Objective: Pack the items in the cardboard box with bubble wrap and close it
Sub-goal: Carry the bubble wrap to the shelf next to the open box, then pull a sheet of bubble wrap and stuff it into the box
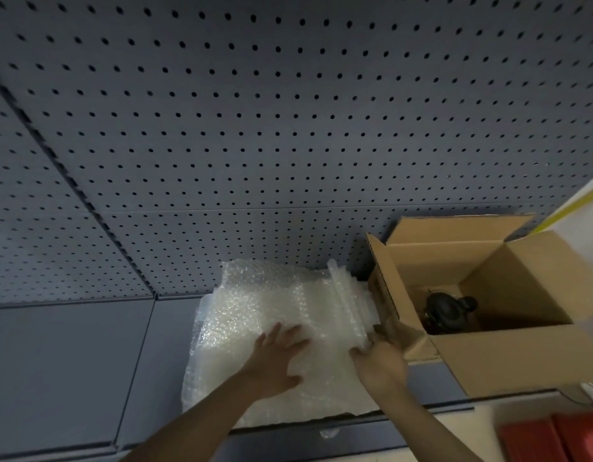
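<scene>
The left hand (277,356) lies flat, fingers spread, pinning the bubble wrap (275,315) to the bench (71,361) while the right hand (377,356) pinches its folded edge, likely to lift a sheet for the open box (508,358) just beside, where a dark item (445,306) sits.

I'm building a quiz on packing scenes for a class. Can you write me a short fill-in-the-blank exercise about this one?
1. The left hand lies flat on the ____ wrap, fingers spread.
2. The cardboard box stands with its flaps ____.
3. A ____ coloured item lies at the bottom of the box.
4. The right hand is at the sheet's edge nearest the ____.

Missing words: bubble; open; black; box
</scene>
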